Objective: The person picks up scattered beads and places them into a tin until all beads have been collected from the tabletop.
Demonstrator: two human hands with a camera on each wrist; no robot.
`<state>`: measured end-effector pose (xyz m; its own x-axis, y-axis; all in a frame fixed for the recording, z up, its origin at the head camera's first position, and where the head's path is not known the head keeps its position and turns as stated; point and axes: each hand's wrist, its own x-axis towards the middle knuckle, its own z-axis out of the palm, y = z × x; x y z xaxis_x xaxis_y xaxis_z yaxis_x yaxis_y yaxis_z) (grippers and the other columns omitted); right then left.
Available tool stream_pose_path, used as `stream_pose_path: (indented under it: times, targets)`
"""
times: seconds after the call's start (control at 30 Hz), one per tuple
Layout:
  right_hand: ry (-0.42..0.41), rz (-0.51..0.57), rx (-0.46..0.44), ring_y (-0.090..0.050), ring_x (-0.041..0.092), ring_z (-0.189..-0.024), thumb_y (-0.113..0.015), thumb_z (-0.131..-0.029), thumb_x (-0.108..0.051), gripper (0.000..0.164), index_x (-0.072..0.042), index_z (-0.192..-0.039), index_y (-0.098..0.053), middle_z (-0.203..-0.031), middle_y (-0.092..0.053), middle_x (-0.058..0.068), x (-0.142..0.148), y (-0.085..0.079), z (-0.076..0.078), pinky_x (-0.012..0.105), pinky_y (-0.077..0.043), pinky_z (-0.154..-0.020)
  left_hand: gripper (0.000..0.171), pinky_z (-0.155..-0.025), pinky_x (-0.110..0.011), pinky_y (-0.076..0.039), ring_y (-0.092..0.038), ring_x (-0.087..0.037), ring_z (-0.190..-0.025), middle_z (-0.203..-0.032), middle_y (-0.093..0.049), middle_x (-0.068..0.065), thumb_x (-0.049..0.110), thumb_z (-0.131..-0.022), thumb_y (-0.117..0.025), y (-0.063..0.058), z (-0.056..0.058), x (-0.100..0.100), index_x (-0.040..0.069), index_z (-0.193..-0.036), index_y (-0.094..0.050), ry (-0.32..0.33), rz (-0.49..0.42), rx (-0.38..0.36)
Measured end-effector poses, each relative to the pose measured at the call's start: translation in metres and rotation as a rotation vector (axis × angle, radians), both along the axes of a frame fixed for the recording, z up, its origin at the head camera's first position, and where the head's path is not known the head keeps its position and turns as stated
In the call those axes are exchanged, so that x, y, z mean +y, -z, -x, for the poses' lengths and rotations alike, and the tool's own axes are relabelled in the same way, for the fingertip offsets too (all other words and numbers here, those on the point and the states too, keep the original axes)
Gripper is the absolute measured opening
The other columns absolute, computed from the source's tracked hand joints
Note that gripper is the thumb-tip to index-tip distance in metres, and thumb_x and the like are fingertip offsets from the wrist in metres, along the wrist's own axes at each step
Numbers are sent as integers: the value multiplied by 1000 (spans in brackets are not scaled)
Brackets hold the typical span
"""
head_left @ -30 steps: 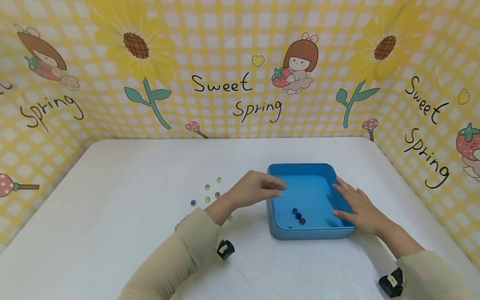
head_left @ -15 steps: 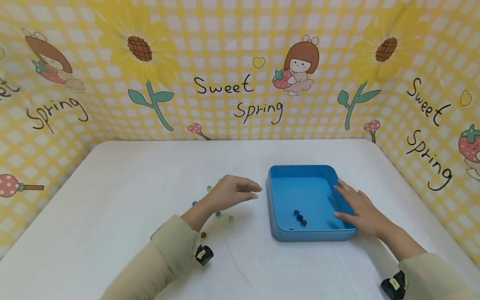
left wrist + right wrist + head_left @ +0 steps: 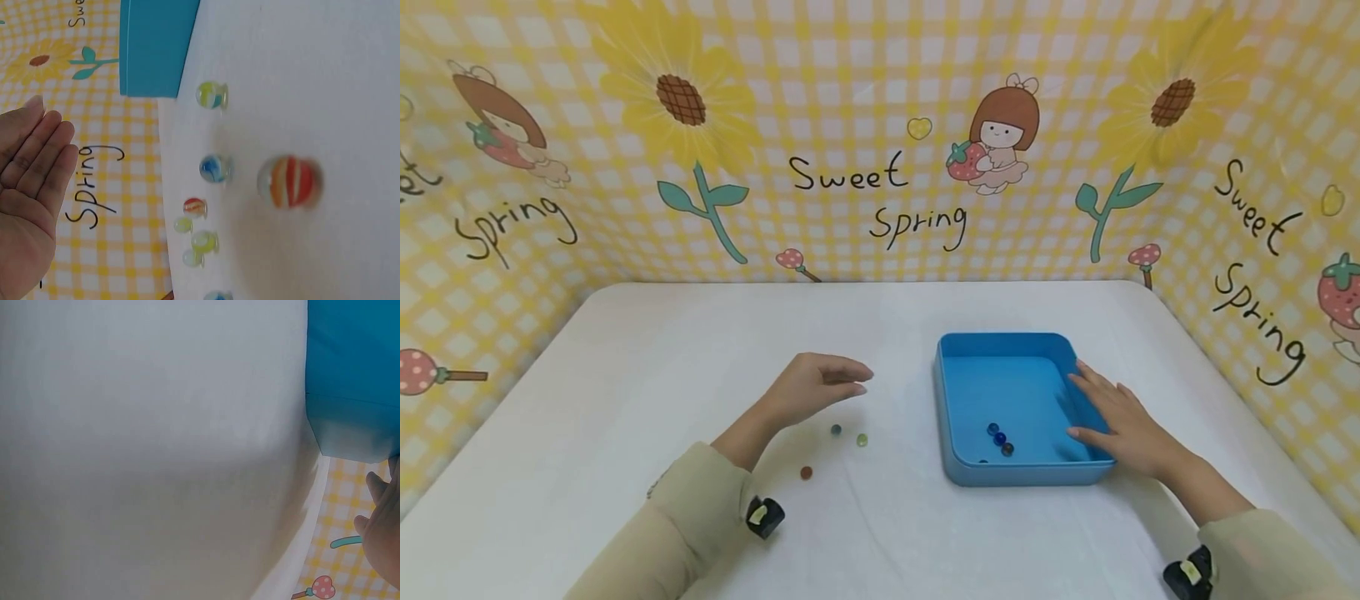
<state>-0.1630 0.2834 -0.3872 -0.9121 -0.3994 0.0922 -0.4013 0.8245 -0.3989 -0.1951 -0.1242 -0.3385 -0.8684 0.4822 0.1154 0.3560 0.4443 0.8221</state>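
My left hand [image 3: 811, 387] hovers above the table, left of the blue box [image 3: 1028, 475]. In the left wrist view its palm holds nothing and the fingers are nearly straight. Below it lie glass marbles: a red-striped marble [image 3: 290, 181], a blue-swirled marble [image 3: 214, 169], a yellow-green marble [image 3: 211, 95] and several smaller-looking ones, which the hand hides in the head view. My right hand [image 3: 1131, 429] rests at the box's right wall, fingers spread along the rim. Inside the box, near its front, a dark blue marble [image 3: 999, 438] sits between two others; another is mostly hidden by the front wall.
A white table [image 3: 880, 533] carries everything. Behind and beside it hangs a yellow checked cloth [image 3: 850, 100] printed with flowers and lettering. Each wrist wears a small black camera, such as the left camera [image 3: 765, 517].
My left hand has moved left, from over the box's left rim to above the loose marbles. My right hand stays at the box. The marbles in the box look unchanged.
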Motion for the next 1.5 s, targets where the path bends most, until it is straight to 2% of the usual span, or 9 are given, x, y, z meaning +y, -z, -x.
stream_pose_path:
  times: [0.1,0.3,0.47,0.63,1.03,1.27,1.5]
  targets:
    - [0,7,-4,-9,39,-125,-54,-83,-33,70,2,-134,-22,-141,-10,18,0,1,0,58,-2,-96,24,-72,-24,-48,-60,-15,-84,-100,-61,-10,15,-79,-62,8,7,-11,4,-101,-63,-16,-1,4]
    - [-3,10,-2,-10,39,-125,-54,-84,-34,69,2,-134,-22,-141,-9,17,0,3,-2,57,-2,-96,24,-76,-28,-47,-58,-17,-91,-102,-61,-8,14,-79,-63,12,7,-33,5,-101,-63,-75,57,9]
    - [-3,14,-2,-10,39,-125,-54,-83,-33,69,2,-133,-22,-141,-10,17,-1,3,-2,57,-2,-96,25,-76,-28,-47,-57,-18,-94,-102,-61,-5,18,-79,-63,20,7,-51,7,-102,-63,-135,127,-7]
    - [-2,11,-4,-10,39,-125,-54,-83,-33,69,2,-133,-22,-141,-10,17,-1,4,-2,57,-3,-96,25,-76,-30,-47,-57,-19,-94,-102,-61,-7,17,-78,-63,28,8,-64,5,-101,-64,-167,183,-7]
    - [-9,7,6,-10,39,-125,-54,-83,-33,69,2,-133,-23,-141,-10,17,1,4,-2,58,-3,-96,18,-78,-35,-45,-56,-19,-91,-94,-63,-4,14,-76,-66,47,16,-77,9,-93,-67,-216,323,-42]
    - [-10,3,17,-10,40,-125,-54,-83,-33,69,3,-133,-22,-141,-10,17,2,2,-2,58,-3,-96,20,-78,-35,-45,-57,-22,-91,-94,-63,-7,8,-74,-66,49,19,-80,5,-94,-66,-192,345,-21]
    - [-9,-3,12,-10,40,-125,-54,-83,-33,69,3,-133,-23,-141,-10,18,1,0,0,58,-2,-96,17,-78,-36,-45,-57,-24,-90,-90,-64,-7,3,-73,-65,52,21,-78,5,-90,-66,-193,387,-27]
